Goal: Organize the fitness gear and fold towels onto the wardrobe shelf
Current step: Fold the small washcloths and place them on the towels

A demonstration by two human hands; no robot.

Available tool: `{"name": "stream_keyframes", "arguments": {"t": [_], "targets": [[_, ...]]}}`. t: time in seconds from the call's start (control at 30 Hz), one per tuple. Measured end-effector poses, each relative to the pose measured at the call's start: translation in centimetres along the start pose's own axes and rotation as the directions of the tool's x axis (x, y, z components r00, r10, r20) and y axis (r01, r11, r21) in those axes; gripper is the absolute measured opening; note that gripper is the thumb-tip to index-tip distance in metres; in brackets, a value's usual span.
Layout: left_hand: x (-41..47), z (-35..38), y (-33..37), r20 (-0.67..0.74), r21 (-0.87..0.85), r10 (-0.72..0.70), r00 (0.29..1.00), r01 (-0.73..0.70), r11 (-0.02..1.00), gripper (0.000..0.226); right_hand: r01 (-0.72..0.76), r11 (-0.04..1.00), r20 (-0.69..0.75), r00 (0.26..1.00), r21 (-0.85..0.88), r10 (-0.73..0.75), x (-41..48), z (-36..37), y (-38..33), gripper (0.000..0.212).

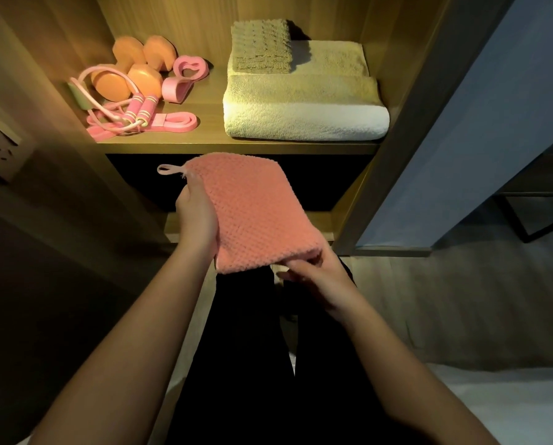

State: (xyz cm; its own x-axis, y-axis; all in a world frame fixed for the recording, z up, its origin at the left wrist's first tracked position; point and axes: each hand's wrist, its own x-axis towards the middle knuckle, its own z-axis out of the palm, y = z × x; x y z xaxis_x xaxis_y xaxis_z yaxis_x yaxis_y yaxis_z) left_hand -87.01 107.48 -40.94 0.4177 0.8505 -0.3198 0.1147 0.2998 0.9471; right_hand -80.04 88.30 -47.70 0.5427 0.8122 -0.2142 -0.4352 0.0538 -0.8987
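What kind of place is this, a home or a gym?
Most likely a bedroom at home: a wooden wardrobe shelf holds folded towels and dumbbells, and a wall socket sits at the left.

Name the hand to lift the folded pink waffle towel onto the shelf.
Left, probably: the left hand grips the pink waffle towel along its side, nearer the wooden shelf; the right hand only pinches its near corner.

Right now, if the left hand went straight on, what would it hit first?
Probably the wardrobe shelf, at its front edge, beyond the left hand gripping the pink towel; depth is unclear; it might pass underneath.
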Motion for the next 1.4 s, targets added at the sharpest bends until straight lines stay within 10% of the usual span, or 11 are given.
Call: {"name": "stream_keyframes", "arguments": {"t": [0.3, 0.5, 0.63, 0.77, 0.87, 1.03, 1.13, 1.4], "targets": [[-1.2, 1.1, -0.5, 0.024, -0.088, 0.002, 1.0, 0.0, 0.996, 0.053, 0.124, 0.99, -0.407, 0.909, 0.06, -0.089, 1.9, 2.6, -0.5, 0.027], [-0.9, 0.4, -0.4, -0.178, -0.063, 0.074, 0.981, -0.086, 0.994, 0.041, 0.121, 0.962, -0.625, 0.739, -0.245, -0.252, 1.6, 1.3, -2.4, 0.016], [-1.1, 0.8, -0.8, -0.177, -0.057, 0.113, 0.978, -0.125, 0.991, 0.035, 0.12, 0.969, -0.551, 0.804, -0.217, -0.223, 1.0, 1.3, -2.7, 0.013], [-0.6, 0.0, -0.2, -0.098, 0.065, 0.199, 0.975, -0.193, 0.979, 0.034, -0.044, 0.989, -0.143, 0.989, -0.141, 0.023, -0.2, -0.7, -3.3, 0.038], [-0.6, -0.2, 0.5, 0.031, 0.126, 0.271, 0.962, -0.273, 0.954, 0.033, -0.213, 0.968, 0.091, 0.975, 0.135, 0.202, -0.8, -2.0, -3.3, 0.051], [-1.7, 0.8, 0.8, 0.301, 0.194, 0.359, 0.883, -0.426, 0.884, 0.048, -0.237, 0.965, 0.035, 0.972, 0.116, 0.234, 0.6, -0.6, -4.4, 0.042], [-1.4, 0.3, 0.5, 0.198, 0.229, 0.405, 0.893, -0.444, 0.866, 0.043, -0.117, 0.989, -0.091, 0.988, 0.092, 0.126, 1.1, -0.3, -5.2, 0.045], [-1.0, -2.1, -0.2, 0.347, 0.197, 0.113, 0.931, -0.19, 0.962, 0.068, 0.094, 0.855, -0.093, 0.982, -0.511, -0.164, 1.0, -1.3, -8.8, 0.023]]}}
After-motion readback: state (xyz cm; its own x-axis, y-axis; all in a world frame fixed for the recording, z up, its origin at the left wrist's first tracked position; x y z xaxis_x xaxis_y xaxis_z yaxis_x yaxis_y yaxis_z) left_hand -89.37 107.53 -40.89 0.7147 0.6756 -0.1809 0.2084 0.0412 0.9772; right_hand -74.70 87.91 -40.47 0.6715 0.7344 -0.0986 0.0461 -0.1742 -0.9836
